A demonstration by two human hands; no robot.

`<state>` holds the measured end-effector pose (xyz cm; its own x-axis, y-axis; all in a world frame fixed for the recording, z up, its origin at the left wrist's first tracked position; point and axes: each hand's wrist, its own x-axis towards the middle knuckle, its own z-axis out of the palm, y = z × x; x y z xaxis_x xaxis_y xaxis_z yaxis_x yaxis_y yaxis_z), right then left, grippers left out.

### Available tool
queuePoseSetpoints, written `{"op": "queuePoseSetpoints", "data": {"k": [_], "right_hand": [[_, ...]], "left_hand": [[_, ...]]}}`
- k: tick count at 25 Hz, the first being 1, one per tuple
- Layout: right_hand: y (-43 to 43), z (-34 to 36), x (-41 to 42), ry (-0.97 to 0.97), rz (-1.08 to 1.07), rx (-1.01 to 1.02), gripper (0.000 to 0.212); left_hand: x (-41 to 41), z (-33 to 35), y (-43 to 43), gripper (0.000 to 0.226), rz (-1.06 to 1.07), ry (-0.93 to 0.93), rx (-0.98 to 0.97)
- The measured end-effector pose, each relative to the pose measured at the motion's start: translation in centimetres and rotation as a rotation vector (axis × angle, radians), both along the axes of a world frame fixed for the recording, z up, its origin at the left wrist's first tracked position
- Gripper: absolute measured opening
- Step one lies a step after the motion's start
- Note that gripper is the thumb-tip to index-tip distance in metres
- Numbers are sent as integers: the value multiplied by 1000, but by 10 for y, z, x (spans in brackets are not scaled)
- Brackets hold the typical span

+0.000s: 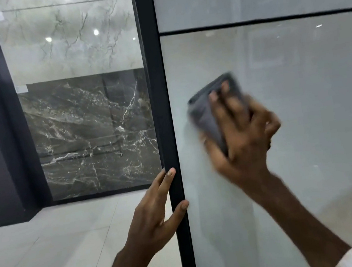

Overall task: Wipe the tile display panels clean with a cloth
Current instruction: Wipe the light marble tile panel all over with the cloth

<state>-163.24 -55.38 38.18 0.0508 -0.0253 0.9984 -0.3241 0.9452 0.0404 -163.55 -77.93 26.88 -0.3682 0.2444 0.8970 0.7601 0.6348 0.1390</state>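
1. Was mid-wipe: pressed grey cloth (208, 114), clasped in right hand (243, 132), against pale panel (304, 114) just right of black frame (159, 90).
2. Gripped that frame with left hand (157, 214).
3. Next likely called for strokes farther right of frame.

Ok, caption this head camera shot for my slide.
Right hand wipes grey cloth over pale glossy tile panel; left hand grips black frame.
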Motion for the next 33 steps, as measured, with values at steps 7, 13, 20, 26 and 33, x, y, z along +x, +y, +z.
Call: {"op": "queuePoseSetpoints", "data": {"k": [7, 13, 20, 26, 33], "right_hand": [[25, -50, 8, -20, 4, 369, 57], [-8, -131, 6, -59, 39, 259, 66], [33, -161, 7, -70, -15, 213, 64], [4, -249, 12, -164, -16, 124, 75], [-13, -377, 27, -345, -20, 465, 81]], "left_hand": [[14, -34, -5, 77, -11, -88, -48], [18, -58, 3, 66, -110, -151, 44], [7, -93, -6, 58, -137, -176, 62], [-6, -92, -1, 58, -207, -67, 86], [-10, -98, 24, 50, -288, 1, 163]]}}
